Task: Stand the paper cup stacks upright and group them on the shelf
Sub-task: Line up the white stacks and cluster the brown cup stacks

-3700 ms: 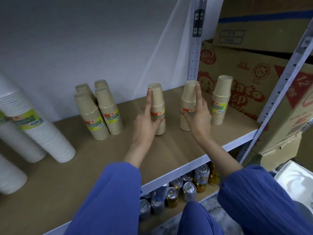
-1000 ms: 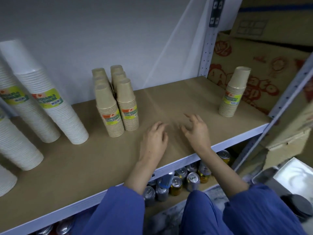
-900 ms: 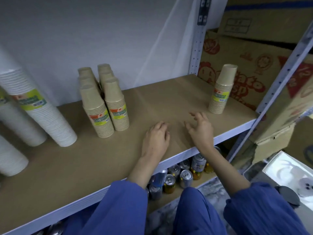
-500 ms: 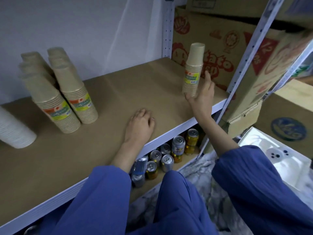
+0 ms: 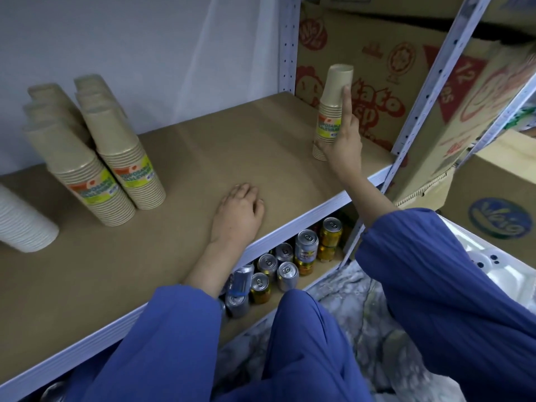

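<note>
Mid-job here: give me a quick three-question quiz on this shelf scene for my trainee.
1. True or false: the lone brown cup stack at the far right lies on its side.
2. Which hand grips that stack? A) left hand B) right hand C) neither
3. Fill in: the left hand rests flat on the ____.

Key: 1 false, it stands upright. 2 B. 3 shelf.
</note>
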Tool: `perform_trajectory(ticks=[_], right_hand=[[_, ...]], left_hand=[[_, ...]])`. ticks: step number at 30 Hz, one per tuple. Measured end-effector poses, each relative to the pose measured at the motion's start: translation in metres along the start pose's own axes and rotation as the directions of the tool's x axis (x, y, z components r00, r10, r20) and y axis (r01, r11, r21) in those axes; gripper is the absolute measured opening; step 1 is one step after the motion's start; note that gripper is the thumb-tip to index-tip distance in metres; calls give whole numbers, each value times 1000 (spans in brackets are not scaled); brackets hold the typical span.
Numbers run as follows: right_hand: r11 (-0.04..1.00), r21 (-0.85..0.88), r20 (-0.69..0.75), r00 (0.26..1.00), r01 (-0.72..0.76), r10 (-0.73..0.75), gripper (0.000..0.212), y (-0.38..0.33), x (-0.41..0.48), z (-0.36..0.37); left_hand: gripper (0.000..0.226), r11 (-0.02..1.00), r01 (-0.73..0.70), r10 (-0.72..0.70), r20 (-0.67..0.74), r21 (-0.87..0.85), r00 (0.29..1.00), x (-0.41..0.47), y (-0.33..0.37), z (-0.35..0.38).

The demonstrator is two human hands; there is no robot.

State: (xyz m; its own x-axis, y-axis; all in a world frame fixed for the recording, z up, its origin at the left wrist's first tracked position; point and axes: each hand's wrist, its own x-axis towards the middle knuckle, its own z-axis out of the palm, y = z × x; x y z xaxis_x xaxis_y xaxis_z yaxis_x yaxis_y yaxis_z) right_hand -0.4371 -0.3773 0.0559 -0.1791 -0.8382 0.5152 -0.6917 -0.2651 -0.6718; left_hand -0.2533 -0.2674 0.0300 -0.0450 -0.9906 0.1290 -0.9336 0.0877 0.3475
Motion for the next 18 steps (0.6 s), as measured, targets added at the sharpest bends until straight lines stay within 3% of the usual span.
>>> perform_trajectory(ticks=[10,18], right_hand=[[998,-8,-12,998,60,-60,87,-5,-9,6],[962,178,104,968,206,-227,98,-59,-60,30]], left_hand=[[47,999,-28,25,112,27,993,-5,-6,-3],[53,998,46,-50,99,36,994,-48,-42,-17]])
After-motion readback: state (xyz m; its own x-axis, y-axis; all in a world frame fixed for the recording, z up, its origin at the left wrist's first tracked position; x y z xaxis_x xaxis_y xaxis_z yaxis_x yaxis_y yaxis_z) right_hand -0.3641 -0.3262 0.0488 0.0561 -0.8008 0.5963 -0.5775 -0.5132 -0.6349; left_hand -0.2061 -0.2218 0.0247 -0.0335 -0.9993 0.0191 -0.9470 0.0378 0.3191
